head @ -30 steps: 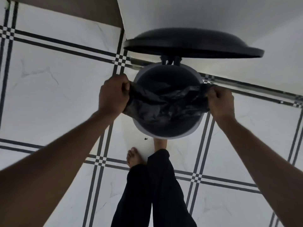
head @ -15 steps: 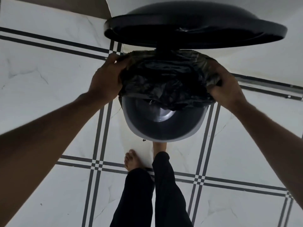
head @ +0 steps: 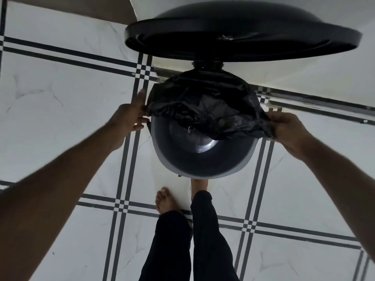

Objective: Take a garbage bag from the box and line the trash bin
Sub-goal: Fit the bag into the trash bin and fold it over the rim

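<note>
A round grey trash bin stands on the floor with its black lid raised behind it. A black garbage bag is draped over the far half of the rim; the near half of the rim is bare and the inside of the bin shows. My left hand is at the bin's left rim, fingers spread against the bag's edge. My right hand pinches the bag's edge at the right rim, pulled toward me. No box is in view.
My right foot is on the pedal at the bin's front and my left foot stands beside it on white tiles with black lines. A white wall runs behind the bin.
The bag's far edge has settled over the back rim. My left hand has let go its grip and opened at the left side. My right hand has drawn its edge down toward the near right.
</note>
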`<state>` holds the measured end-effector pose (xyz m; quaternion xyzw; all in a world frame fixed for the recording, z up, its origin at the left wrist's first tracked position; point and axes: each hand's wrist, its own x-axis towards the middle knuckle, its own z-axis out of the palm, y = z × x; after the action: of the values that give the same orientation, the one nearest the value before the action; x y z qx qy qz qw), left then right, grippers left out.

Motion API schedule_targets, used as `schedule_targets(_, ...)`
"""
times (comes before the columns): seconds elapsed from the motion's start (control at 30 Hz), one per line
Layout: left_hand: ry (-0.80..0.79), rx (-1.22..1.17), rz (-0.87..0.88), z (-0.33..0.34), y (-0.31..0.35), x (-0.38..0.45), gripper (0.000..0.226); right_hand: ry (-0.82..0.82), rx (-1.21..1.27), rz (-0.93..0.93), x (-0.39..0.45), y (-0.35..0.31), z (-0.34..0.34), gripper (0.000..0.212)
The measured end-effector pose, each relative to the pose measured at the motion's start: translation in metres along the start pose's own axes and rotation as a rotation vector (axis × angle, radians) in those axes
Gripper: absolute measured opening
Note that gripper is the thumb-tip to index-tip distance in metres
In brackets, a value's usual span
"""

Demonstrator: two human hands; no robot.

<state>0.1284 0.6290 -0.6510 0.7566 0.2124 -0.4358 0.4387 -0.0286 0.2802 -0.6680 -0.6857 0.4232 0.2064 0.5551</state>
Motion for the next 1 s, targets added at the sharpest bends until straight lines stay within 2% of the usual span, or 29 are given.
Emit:
schedule_targets(0.07,0.078,-0.113,-0.013,0.007,-0.008,-0.009,0.056,0.084,0.118,-0.003,-0.013,0.006,0.004,0.011)
schedule_targets(0.1,0.121,-0.126,-0.016,0.011,-0.011,-0.014,0.050,0.119,0.170,-0.002,-0.020,0.007,0.007,0.009)
schedule_targets(0.2,0.190,-0.117,0.010,0.022,-0.009,-0.026,0.008,0.109,0.247,0.053,-0.035,0.012,0.010,0.012)
schedule_targets(0.3,0.250,-0.151,0.072,0.028,-0.017,-0.030,0.034,0.093,0.371,0.127,-0.047,0.018,0.012,0.022)
schedule_targets(0.4,0.371,0.087,0.265,0.029,-0.032,-0.036,0.036,0.077,0.434,0.090,-0.052,0.022,0.013,0.034)
schedule_targets(0.5,0.477,0.389,0.450,0.028,-0.044,-0.046,0.022,0.051,0.279,0.038,-0.052,0.025,0.018,0.036)
schedule_targets(0.57,0.490,0.461,0.369,0.026,-0.053,-0.049,0.029,0.078,0.194,0.031,-0.052,0.026,0.024,0.032)
schedule_targets(0.6,0.458,0.409,0.291,0.025,-0.055,-0.050,0.027,0.108,0.185,0.029,-0.052,0.027,0.026,0.029)
schedule_targets(0.73,0.248,-0.182,-0.074,0.030,-0.053,-0.052,0.011,0.136,0.268,0.060,-0.051,0.029,0.028,0.021)
schedule_targets(0.83,0.229,-0.306,-0.084,0.039,-0.053,-0.061,0.014,0.133,0.275,0.059,-0.053,0.034,0.028,0.026)
schedule_targets(0.9,0.243,-0.379,-0.097,0.043,-0.056,-0.063,0.024,0.159,0.259,0.051,-0.057,0.037,0.031,0.033)
schedule_targets(0.97,0.277,-0.347,-0.081,0.044,-0.061,-0.064,0.034,0.174,0.246,0.041,-0.061,0.043,0.035,0.040)
schedule_targets(1.0,0.298,-0.258,-0.047,0.043,-0.065,-0.064,0.036,0.156,0.247,0.033,-0.063,0.047,0.036,0.040)
